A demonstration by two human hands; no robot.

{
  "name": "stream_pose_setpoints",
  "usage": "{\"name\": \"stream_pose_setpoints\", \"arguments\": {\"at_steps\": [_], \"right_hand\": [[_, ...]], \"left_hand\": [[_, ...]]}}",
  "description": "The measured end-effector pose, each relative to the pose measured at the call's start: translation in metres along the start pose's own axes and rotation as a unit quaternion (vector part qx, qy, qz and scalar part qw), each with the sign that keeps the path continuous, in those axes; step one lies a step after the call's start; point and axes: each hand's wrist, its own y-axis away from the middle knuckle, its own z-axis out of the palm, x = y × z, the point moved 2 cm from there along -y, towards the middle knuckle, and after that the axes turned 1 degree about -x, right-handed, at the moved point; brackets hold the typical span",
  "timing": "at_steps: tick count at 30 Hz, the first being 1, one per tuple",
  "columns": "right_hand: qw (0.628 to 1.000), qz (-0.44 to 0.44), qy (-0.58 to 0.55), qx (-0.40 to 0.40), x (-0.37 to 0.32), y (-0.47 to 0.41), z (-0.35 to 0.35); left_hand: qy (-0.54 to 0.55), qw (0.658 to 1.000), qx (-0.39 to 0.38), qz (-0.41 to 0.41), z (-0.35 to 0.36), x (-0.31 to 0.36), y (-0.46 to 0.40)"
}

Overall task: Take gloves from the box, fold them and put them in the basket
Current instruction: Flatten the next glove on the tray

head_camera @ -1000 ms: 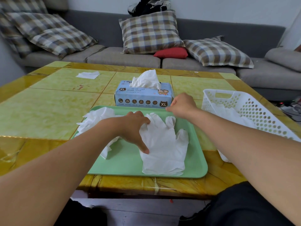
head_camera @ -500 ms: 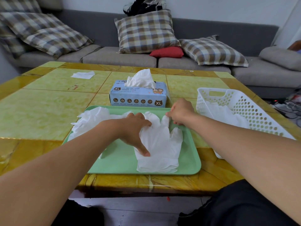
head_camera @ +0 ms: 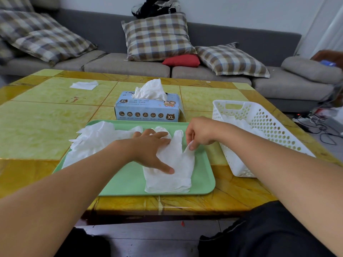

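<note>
Two hands on glove [head_camera: 170, 175]: left [head_camera: 150, 151] pressing, right [head_camera: 199, 133] pinching thumb.

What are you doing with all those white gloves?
A person is folding a white glove on the green tray. The left hand presses flat on it while the right hand pinches one of its fingers. More loose gloves lie on the tray's left side. The blue glove box sits behind the tray, and the white basket on the right already holds some gloves.
</note>
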Motion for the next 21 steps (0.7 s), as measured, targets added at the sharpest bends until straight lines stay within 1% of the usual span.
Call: {"name": "stream_pose_setpoints", "arguments": {"at_steps": [4, 7, 9, 11, 12, 13, 14, 15, 16, 17, 19, 21], "right_hand": [[0.998, -0.022, 0.002, 0.062, -0.005, -0.003, -0.003], [0.998, -0.021, 0.024, 0.058, -0.009, -0.009, 0.008], [0.996, -0.021, 0.042, 0.07, -0.01, -0.008, 0.008], [0.993, -0.061, 0.018, 0.098, -0.015, 0.0, -0.002], [0.991, -0.098, -0.002, 0.094, -0.02, 0.007, -0.007], [0.988, -0.141, -0.018, 0.062, -0.025, 0.016, -0.008], [0.983, -0.179, -0.028, 0.008, -0.03, 0.027, -0.005], [0.977, -0.204, -0.03, -0.047, -0.032, 0.036, 0.001], [0.972, -0.217, -0.022, -0.088, -0.031, 0.042, 0.01], [0.969, -0.222, -0.008, -0.107, -0.028, 0.046, 0.019], [0.969, -0.223, -0.003, -0.107, -0.02, 0.046, 0.034], [0.968, -0.229, -0.041, -0.09, -0.012, 0.045, 0.045]], "left_hand": [[0.006, 1.0, -0.009, -0.011, 0.0, -0.001, -0.002], [0.01, 1.0, -0.013, -0.016, 0.001, -0.002, -0.002], [0.013, 1.0, -0.001, -0.011, -0.001, -0.002, 0.0], [0.017, 0.999, 0.033, 0.006, -0.007, -0.001, 0.006], [0.031, 0.997, 0.067, 0.022, -0.013, -0.001, 0.011], [0.058, 0.992, 0.107, 0.046, -0.018, -0.002, 0.016], [0.1, 0.982, 0.139, 0.077, -0.023, -0.003, 0.021], [0.14, 0.973, 0.147, 0.11, -0.027, -0.005, 0.026], [0.163, 0.969, 0.125, 0.135, -0.027, -0.007, 0.032], [0.172, 0.97, 0.083, 0.148, -0.025, -0.007, 0.036], [0.182, 0.971, 0.001, 0.152, -0.014, -0.008, 0.044], [0.197, 0.968, -0.022, 0.154, -0.002, -0.008, 0.045]]}}
